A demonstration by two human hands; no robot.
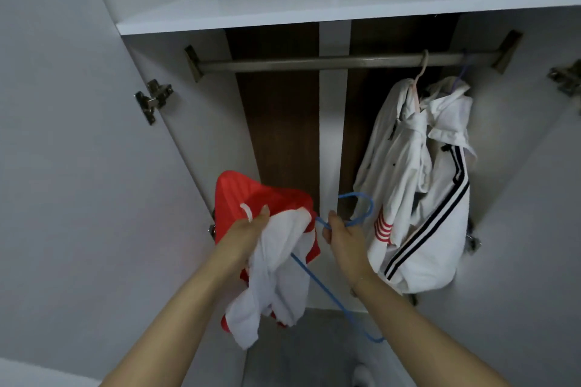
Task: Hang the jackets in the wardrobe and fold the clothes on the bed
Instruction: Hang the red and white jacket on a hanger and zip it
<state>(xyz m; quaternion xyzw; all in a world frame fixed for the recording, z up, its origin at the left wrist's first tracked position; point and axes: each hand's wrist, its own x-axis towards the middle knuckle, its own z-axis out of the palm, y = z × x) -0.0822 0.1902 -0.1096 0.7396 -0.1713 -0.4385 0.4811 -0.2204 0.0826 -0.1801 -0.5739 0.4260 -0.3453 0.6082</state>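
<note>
Standing at the open wardrobe; left hand (251, 226) clenched round the bunched red-and-white jacket (273, 248) at 7 o'clock, apparently to keep its collar reachable; right hand (342, 232) pinched the blue hanger (317, 280) below its hook, likely for threading; rail (314, 62) at 12 bare on its left; two white jackets (418, 185) hung at 3.

2 white jackets (421, 185) on rail (314, 62); 1 red-white jacket (270, 248); 3 hangers (317, 280), probably; 2 hands (248, 229).
</note>
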